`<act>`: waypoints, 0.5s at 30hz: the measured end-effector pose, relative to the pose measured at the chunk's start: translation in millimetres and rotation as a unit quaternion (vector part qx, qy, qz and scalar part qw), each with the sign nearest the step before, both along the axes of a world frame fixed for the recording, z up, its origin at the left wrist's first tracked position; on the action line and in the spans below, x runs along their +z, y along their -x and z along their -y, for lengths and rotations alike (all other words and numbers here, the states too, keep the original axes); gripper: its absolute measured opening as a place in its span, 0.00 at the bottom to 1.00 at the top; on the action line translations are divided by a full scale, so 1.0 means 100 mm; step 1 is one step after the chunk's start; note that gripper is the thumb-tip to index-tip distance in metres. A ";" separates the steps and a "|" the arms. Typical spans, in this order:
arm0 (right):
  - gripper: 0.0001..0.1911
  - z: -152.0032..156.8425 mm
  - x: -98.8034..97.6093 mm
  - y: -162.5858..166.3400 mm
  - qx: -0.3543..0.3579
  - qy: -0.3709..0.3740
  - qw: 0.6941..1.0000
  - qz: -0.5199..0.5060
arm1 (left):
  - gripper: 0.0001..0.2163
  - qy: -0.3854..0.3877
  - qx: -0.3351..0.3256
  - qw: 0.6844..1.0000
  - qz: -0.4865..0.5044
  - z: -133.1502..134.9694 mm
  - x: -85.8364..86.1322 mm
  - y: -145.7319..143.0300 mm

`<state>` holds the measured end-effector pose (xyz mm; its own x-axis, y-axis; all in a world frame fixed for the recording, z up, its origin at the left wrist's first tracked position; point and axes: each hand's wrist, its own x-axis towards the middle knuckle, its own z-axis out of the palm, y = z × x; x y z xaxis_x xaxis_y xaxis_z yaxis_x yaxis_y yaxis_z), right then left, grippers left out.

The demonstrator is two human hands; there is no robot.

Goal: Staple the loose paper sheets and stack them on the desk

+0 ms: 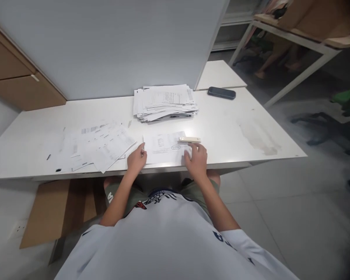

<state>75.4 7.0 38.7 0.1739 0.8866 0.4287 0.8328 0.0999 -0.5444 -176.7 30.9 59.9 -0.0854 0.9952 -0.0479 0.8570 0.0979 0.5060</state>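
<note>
A printed sheet of paper (163,149) with a blue oval stamp lies on the desk in front of me. My left hand (137,159) has its fingers closed at the sheet's left edge, pinching it. Along the sheet's upper right part rests a cream stapler (189,139). My right hand (196,158) is just below the stapler, thumb apart from the bent fingers, at the sheet's right side. Those fingertips are close to the stapler, but whether they touch it is unclear. A spread of loose papers (102,144) lies left of my left hand.
Behind the sheet stands a thick stack of papers (166,103) against a grey partition (111,46). A dark phone (221,93) lies at the desk's back right. Cardboard boxes (23,85) stand at the left, and an open carton (49,210) is under the white desk (221,132).
</note>
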 end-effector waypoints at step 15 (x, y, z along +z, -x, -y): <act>0.19 -0.32 -0.13 0.02 0.077 -0.024 0.996 0.042 | 0.17 -0.172 -0.180 0.960 -0.128 0.11 -0.18 0.02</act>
<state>73.6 38.6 25.5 0.0000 0.8784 0.4779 0.8478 0.2535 -0.4658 -178.9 19.7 41.8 0.3013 0.9158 0.2656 0.9047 -0.3626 0.2238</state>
